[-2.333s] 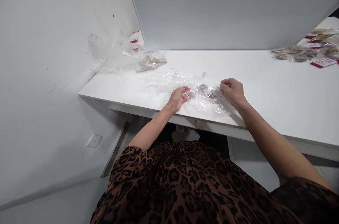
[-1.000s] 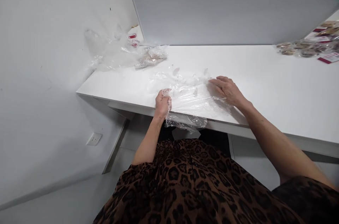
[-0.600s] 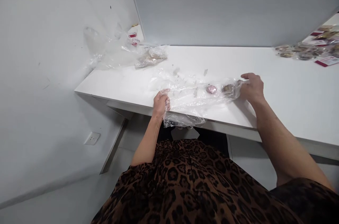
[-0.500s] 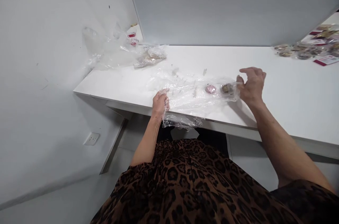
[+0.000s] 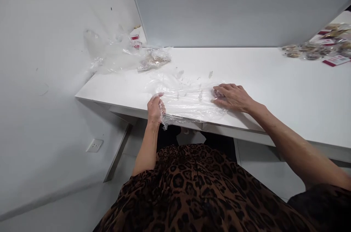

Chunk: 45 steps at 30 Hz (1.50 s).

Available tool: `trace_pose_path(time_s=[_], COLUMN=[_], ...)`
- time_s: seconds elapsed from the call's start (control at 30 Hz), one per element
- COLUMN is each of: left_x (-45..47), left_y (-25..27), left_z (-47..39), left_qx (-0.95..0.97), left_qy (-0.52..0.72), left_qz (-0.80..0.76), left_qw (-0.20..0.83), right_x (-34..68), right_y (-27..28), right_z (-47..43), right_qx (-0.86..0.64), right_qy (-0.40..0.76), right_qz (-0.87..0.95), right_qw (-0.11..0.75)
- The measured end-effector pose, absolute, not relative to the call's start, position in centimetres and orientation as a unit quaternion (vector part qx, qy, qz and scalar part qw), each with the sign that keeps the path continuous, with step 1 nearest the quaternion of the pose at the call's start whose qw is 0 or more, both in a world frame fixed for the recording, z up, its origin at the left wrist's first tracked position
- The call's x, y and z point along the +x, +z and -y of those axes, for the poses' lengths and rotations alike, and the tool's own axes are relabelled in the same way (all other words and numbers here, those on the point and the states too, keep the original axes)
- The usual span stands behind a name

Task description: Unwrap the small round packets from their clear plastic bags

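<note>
A crinkled clear plastic bag (image 5: pixel 188 102) lies stretched along the front of the white table, part of it hanging over the edge. My left hand (image 5: pixel 156 108) is closed on its left end. At the bag's right end, my right hand (image 5: pixel 233 97) curls down over a small pinkish piece (image 5: pixel 218 94) under the plastic. The fingers hide most of that piece, and a second brownish piece is out of sight.
More clear plastic wrapping (image 5: pixel 117 54) and a small bagged bundle (image 5: pixel 156 58) sit at the back left by the wall. Several packets (image 5: pixel 312 51) and a red-and-white card (image 5: pixel 337 60) lie at the back right. A grey panel (image 5: pixel 219 9) rises behind the table.
My right hand has moved left from beyond the bag's end and now covers the small pieces. My left hand has shifted slightly left with the plastic.
</note>
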<state>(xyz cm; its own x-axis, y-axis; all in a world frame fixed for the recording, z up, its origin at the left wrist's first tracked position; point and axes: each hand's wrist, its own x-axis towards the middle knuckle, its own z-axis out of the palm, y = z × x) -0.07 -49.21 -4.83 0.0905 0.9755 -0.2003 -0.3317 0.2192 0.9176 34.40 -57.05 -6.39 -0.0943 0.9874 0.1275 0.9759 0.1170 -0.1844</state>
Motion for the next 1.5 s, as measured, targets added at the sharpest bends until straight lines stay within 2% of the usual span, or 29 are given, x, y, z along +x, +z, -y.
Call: trace_pose_path(time_s=[0.27,0.4,0.5,0.6,0.7,0.83,0.93,1.03,1.17,1.27,1.5], left_x=[-1.0,-1.6,-2.0,-2.9,-3.9,-4.5,-4.6,-5.1,-6.2,-6.7,-7.4], left_y=[-5.1,-5.2,-5.2,-5.5,-6.3,-7.3,-7.5,-7.4,-7.7,-8.3,-8.2], left_z=[49.1,49.3,49.3,49.1,48.9,48.9,48.9,49.0,49.4,49.9,52.1], left_qx=[0.375,0.359,0.352,0.342,0.341,0.345,0.341,0.335,0.321,0.348,0.549], left_qy=[0.519,0.545,0.553,0.568,0.576,0.557,0.555,0.566,0.587,0.589,0.524], left_qz=[-0.447,-0.458,-0.461,-0.464,-0.462,-0.468,-0.467,-0.465,-0.486,-0.511,-0.498], left_qw=[0.625,0.604,0.598,0.588,0.581,0.594,0.598,0.593,0.563,0.521,0.420], right_x=[34.7,35.4,36.7,38.6,40.3,39.3,37.3,36.5,36.1,33.0,22.7], right_y=[-6.4,-6.3,-6.4,-6.6,-6.5,-6.1,-6.1,-6.2,-5.9,-5.5,-6.0], right_z=[57.7,57.4,57.1,57.1,57.8,58.3,57.6,56.8,57.0,58.0,57.3], right_qx=[-0.702,-0.766,-0.798,-0.807,-0.838,-0.791,-0.720,-0.724,-0.766,-0.692,-0.583], right_qy=[0.032,0.031,0.104,0.166,0.092,-0.045,0.011,0.060,-0.023,-0.005,0.075], right_qz=[0.682,0.556,0.418,0.308,0.314,0.474,0.622,0.649,0.580,0.658,0.791], right_qw=[0.204,0.322,0.422,0.475,0.437,0.384,0.306,0.228,0.276,0.298,0.171])
